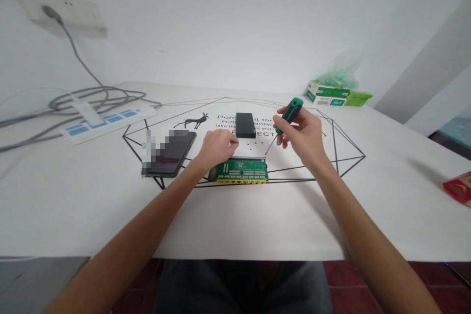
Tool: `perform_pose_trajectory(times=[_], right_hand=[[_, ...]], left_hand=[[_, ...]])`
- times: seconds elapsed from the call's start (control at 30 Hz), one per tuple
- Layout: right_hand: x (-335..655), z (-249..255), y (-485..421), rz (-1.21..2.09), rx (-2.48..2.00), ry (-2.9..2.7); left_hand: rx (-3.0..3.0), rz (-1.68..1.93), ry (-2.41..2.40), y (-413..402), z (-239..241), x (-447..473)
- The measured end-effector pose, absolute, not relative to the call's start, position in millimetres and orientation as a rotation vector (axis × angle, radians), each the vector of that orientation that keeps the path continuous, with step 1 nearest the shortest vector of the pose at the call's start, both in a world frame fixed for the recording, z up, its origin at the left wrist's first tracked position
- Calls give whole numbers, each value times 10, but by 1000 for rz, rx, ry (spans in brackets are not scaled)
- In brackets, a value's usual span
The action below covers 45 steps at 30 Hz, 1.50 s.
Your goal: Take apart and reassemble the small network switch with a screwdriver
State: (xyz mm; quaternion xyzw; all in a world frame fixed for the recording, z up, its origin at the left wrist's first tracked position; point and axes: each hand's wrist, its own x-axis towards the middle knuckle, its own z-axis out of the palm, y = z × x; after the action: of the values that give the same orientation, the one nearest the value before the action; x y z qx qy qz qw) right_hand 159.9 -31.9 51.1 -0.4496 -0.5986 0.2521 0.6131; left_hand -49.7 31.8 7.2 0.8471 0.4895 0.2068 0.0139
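My right hand (305, 133) grips a green and black screwdriver (293, 111). Its thin shaft slants down to the left, and the tip is close to the far right corner of a green circuit board (245, 169). Yellow parts line the board's near edge. A grey strip, perhaps metal, runs along its far edge. My left hand (218, 147) is closed over the board's far left side, thumb and fingers curled together; whatever they hold is hidden. Several tiny dark screws (248, 144) lie just beyond the board. Behind them lies a black rectangular case (246, 125).
Left of the board lies a dark phone (171, 154). A white power strip (110, 122) and coiled grey cable (95, 98) occupy the far left. Green boxes (328, 93) with a plastic bag stand at the back right. A red packet (459, 188) sits at the right edge.
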Motion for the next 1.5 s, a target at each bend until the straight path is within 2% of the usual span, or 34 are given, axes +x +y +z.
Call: perform_pose_trajectory(times=[0.2,0.5,1.0,1.27,1.5], right_hand=[[1586,518,-328,597,-1078,-1398],[1584,511,-339,615,-1081,-1419],[1592,490,-328,622,-1070,-1430],[1557,497,-357,665,-1057,-1469],[1536,500,-382,679,-1068,-1493]], left_hand=[[2680,533,1589,337,65,-514],[2703,603,1610,387,-36,-509],[2605,614,1547,285,87,-450],[2563,439,993,276,178,-506],[2532,450,968,292,151,-494]])
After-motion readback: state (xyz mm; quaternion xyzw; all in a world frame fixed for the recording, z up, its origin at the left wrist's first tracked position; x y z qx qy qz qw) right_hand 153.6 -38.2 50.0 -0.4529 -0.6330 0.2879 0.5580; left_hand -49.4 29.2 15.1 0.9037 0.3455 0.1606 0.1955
